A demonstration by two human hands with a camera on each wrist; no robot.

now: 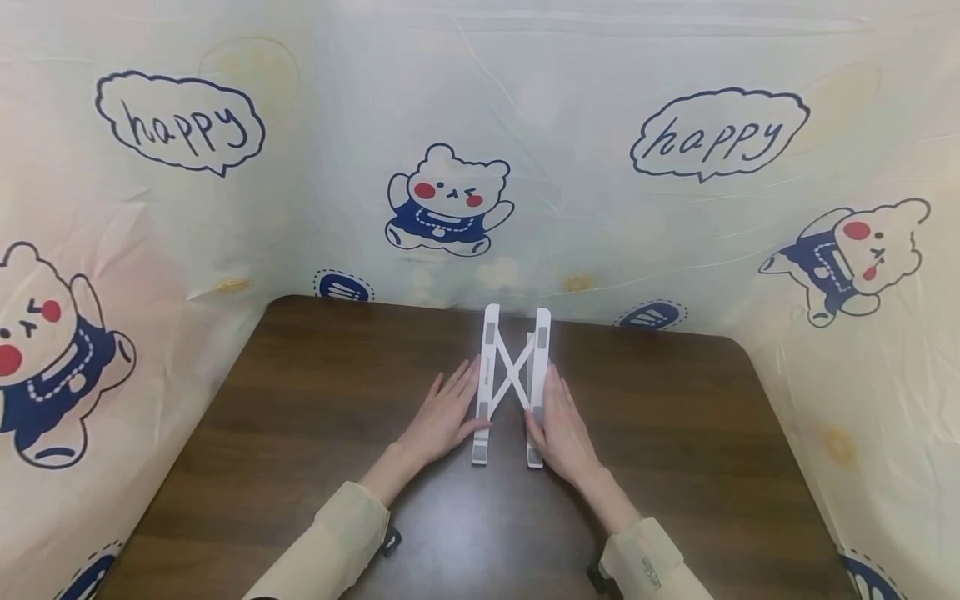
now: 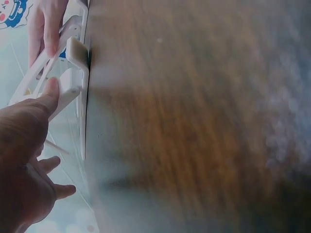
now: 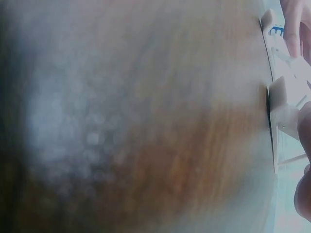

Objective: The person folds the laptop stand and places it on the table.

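Note:
A white folding laptop stand (image 1: 512, 375) stands on the table, its two long rails joined by crossed bars. Grey pads sit at the ends of the rails. Along the outer side of the left rail lies my left hand (image 1: 442, 414), fingers straight and the thumb over the rail's near part. My right hand (image 1: 566, 427) lies flat against the outer side of the right rail, its thumb on the rail's edge. In the left wrist view the left thumb (image 2: 51, 92) touches the stand, while other fingers spread below it. Only part of the right hand shows in the right wrist view.
The dark brown wooden table (image 1: 300, 400) has rounded far corners. Behind it and at both sides hangs a pale cloth (image 1: 570, 208) printed with bears and "happy" bubbles. The stand's far end comes near the table's back edge.

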